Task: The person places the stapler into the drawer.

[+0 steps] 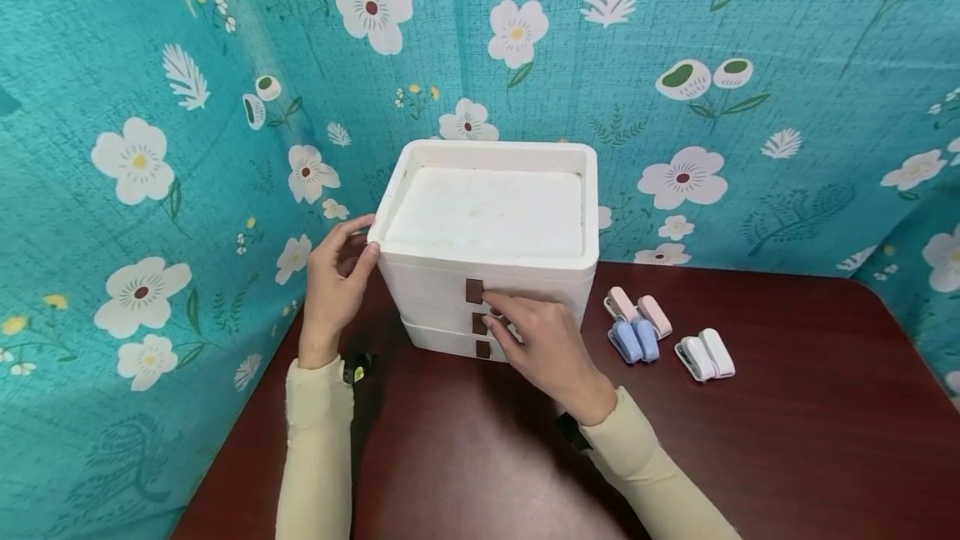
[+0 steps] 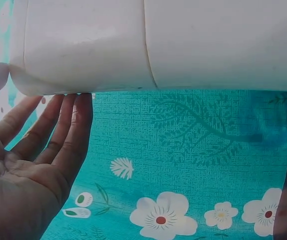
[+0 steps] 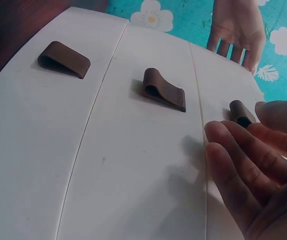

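Note:
A white drawer box (image 1: 487, 261) with a rimmed tray top (image 1: 487, 207) stands on the table. Three brown tab handles run down its front, the top handle (image 1: 474, 291) above the middle handle (image 3: 162, 91) and bottom handle (image 3: 65, 60). My right hand (image 1: 551, 348) has its fingertips at the top handle and appears to pinch its edge; the fingers partly hide the contact. My left hand (image 1: 335, 282) touches the box's left front corner, thumb at the front, its other fingers (image 2: 73, 120) fairly straight against the side. All the drawers look closed.
On the dark red table (image 1: 787, 440), right of the box, lie two pink clips (image 1: 652, 315), two blue clips (image 1: 635, 342) and two white clips (image 1: 707, 355). A teal flowered curtain (image 1: 525, 65) hangs close behind the box and along the left.

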Demonstrator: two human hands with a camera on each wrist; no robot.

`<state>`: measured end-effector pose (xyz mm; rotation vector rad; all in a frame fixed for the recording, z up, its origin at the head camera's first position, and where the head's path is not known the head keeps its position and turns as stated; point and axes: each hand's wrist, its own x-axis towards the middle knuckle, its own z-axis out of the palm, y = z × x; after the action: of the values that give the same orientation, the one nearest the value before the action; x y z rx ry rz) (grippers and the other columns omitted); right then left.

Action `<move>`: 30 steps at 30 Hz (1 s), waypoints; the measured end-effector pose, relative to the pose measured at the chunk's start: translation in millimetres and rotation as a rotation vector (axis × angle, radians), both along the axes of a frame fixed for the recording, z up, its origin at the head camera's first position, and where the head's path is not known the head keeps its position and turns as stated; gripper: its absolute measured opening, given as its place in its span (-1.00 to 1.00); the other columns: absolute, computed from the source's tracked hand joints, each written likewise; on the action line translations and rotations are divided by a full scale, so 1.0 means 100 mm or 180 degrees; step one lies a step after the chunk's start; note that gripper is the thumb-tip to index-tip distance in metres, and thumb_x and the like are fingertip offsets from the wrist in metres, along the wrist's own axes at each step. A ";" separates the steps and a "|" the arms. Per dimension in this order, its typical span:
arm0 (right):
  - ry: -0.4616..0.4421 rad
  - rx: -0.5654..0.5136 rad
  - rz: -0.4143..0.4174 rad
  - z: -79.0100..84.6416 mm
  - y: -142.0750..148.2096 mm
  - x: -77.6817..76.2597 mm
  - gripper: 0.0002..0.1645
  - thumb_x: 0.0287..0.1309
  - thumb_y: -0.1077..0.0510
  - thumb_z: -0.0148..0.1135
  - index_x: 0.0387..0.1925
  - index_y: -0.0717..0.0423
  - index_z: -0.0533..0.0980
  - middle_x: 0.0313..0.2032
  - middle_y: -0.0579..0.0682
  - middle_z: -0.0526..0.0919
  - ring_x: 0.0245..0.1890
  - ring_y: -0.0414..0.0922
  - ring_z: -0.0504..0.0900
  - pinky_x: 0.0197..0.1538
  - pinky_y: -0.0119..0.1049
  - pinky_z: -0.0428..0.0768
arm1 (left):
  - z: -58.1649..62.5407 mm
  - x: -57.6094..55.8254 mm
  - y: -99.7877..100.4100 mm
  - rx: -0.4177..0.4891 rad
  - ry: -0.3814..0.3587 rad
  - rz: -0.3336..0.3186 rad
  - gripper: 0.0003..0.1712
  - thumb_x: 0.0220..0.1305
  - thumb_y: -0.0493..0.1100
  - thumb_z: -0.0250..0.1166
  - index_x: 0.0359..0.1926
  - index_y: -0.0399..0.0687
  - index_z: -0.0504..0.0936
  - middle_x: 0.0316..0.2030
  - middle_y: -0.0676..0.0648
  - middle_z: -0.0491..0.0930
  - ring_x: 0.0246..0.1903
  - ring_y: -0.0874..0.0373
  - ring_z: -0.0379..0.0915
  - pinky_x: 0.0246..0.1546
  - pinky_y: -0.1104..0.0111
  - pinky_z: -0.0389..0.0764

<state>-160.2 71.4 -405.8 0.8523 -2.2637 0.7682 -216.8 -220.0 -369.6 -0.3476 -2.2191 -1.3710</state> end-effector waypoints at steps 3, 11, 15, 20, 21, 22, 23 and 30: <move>0.0024 0.0005 0.0018 -0.01 -0.03 -0.01 -0.70 0.28 0.19 0.43 0.04 0.13 0.71 -0.22 -0.01 0.86 -0.32 -0.17 0.81 -0.27 -0.22 0.78 | 0.01 0.01 -0.02 0.0074 -0.0045 0.0004 -0.56 0.46 -0.18 0.32 0.31 -0.07 0.62 0.21 -0.16 0.69 0.13 -0.12 0.71 0.12 0.15 0.72; -0.0431 -0.0553 0.0425 0.00 -0.08 0.00 -0.72 0.30 0.24 0.39 0.03 0.19 0.70 -0.18 0.06 0.86 -0.37 -0.18 0.81 -0.31 -0.35 0.78 | 0.00 0.03 -0.03 0.0158 -0.0174 0.0003 -0.55 0.46 -0.17 0.32 0.32 -0.08 0.62 0.23 -0.18 0.68 0.16 -0.13 0.69 0.15 0.12 0.69; -0.0830 -0.1065 0.0539 0.01 -0.12 -0.01 -0.74 0.25 0.32 0.40 -0.02 0.19 0.71 -0.23 0.08 0.86 -0.37 -0.16 0.82 -0.32 -0.45 0.76 | 0.00 0.02 0.00 0.0165 -0.0171 0.0016 -0.55 0.46 -0.16 0.32 0.32 -0.09 0.62 0.22 -0.19 0.68 0.16 -0.15 0.69 0.14 0.15 0.70; -0.0982 -0.1432 0.0458 0.00 -0.17 0.00 -0.78 0.16 0.33 0.48 -0.13 0.19 0.76 -0.24 0.09 0.86 -0.37 -0.11 0.83 -0.31 -0.40 0.79 | -0.02 0.02 0.01 0.0214 -0.0136 0.0048 -0.56 0.46 -0.15 0.33 0.31 -0.07 0.63 0.21 -0.17 0.70 0.13 -0.08 0.71 0.12 0.20 0.71; -0.0981 -0.1482 0.0447 0.00 -0.18 0.00 -0.79 0.14 0.34 0.49 -0.14 0.19 0.76 -0.24 0.09 0.86 -0.38 -0.10 0.83 -0.32 -0.38 0.79 | -0.03 0.02 0.01 0.0224 -0.0137 0.0054 -0.56 0.45 -0.15 0.33 0.31 -0.06 0.64 0.20 -0.16 0.70 0.12 -0.04 0.72 0.12 0.24 0.72; -0.0968 -0.1523 0.0432 -0.01 -0.19 0.00 -0.79 0.13 0.34 0.50 -0.15 0.19 0.77 -0.25 0.09 0.86 -0.38 -0.10 0.83 -0.32 -0.37 0.80 | -0.04 0.02 0.01 0.0233 -0.0136 0.0056 -0.56 0.45 -0.15 0.34 0.30 -0.05 0.64 0.20 -0.15 0.70 0.12 -0.01 0.72 0.11 0.26 0.72; -0.0949 -0.1555 0.0415 -0.02 -0.19 0.00 -0.79 0.13 0.35 0.50 -0.16 0.19 0.77 -0.26 0.09 0.86 -0.38 -0.09 0.83 -0.33 -0.36 0.80 | -0.04 0.02 0.01 0.0242 -0.0143 0.0057 -0.56 0.45 -0.15 0.34 0.30 -0.04 0.64 0.20 -0.14 0.70 0.11 0.02 0.72 0.10 0.30 0.72; -0.0733 -0.1669 0.0371 -0.05 -0.23 -0.04 -0.84 0.13 0.37 0.49 -0.23 0.18 0.79 -0.29 0.05 0.86 -0.37 -0.09 0.83 -0.34 -0.43 0.78 | -0.02 0.00 0.00 0.0247 -0.0154 0.0035 -0.55 0.44 -0.14 0.35 0.30 -0.08 0.65 0.20 -0.15 0.70 0.14 -0.02 0.72 0.09 0.31 0.72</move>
<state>-163.8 48.4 -410.9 0.6691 -2.0542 1.4950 -216.4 -219.9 -371.2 -0.2770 -2.1958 -1.4697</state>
